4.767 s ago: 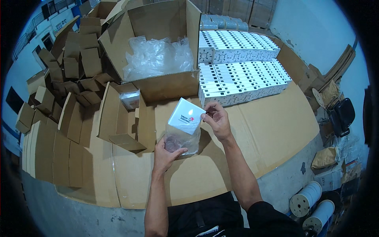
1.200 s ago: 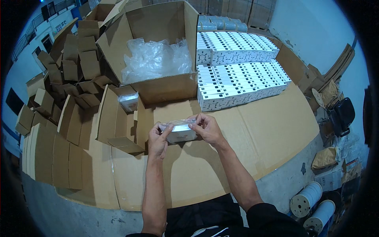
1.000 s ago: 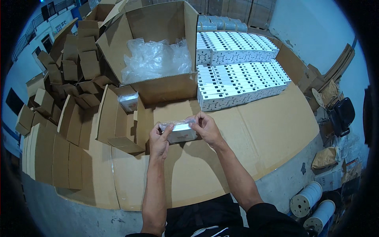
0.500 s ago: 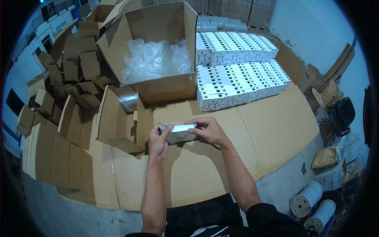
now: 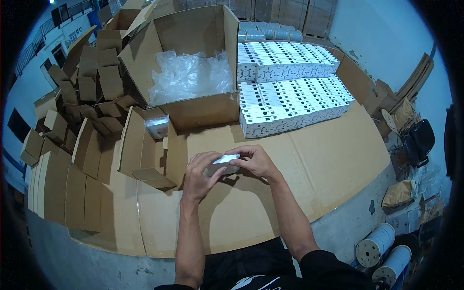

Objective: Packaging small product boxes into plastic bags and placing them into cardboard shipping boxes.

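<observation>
Between both hands is a small white box (image 5: 226,167), held just above the cardboard-covered table. My left hand (image 5: 199,175) grips its left end, fingers over the top and thumb along the near side. My right hand (image 5: 255,162) pinches the right end. To the left stands an open narrow carton (image 5: 145,162), with a plastic-wrapped white box (image 5: 158,127) at its far end. Behind my hands a large open carton (image 5: 198,110) holds crumpled clear plastic bags (image 5: 193,75). White boxes in tight rows (image 5: 296,104) fill the back right.
Open brown cartons (image 5: 87,198) crowd the left edge, and more cartons (image 5: 108,79) pile up behind them. The cardboard sheet (image 5: 309,159) covers the table. Cable spools (image 5: 376,244) and a black chair (image 5: 418,139) are on the floor to the right.
My left hand has shifted its hold: its fingers now arch over the top of the box, and the thumb has moved right along the near side. My right hand stays at the right end.
</observation>
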A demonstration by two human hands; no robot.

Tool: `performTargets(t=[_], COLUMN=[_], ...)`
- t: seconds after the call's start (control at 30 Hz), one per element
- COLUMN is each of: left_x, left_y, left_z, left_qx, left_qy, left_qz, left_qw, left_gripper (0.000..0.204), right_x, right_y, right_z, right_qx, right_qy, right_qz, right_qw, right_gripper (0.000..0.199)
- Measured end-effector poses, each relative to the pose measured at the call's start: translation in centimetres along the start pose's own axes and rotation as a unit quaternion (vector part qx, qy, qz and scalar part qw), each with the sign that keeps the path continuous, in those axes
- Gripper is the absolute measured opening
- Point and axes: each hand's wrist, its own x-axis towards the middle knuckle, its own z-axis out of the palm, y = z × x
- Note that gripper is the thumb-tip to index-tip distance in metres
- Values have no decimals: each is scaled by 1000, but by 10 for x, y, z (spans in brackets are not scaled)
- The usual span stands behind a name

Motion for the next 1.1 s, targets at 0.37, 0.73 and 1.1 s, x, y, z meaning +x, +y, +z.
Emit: performTargets(t=[0.37, 0.73, 1.1], left_x=[-8, -13, -82], left_y=[-26, -11, 4], left_z=[11, 23, 38], left_qx=[-225, -125, 269], left_qy=[-33, -32, -136], left_qz=[-238, -171, -94], left_qw=[944, 977, 949], left_gripper=[36, 50, 78], right_x=[-2, 5, 80], right_y=[-1, -45, -51], right_z=[0, -7, -8], right_qx=[-120, -383, -454], right_qy=[9, -49, 58], right_qz=[-122, -126, -246], right_qw=[985, 914, 854], right_gripper=[33, 24, 23])
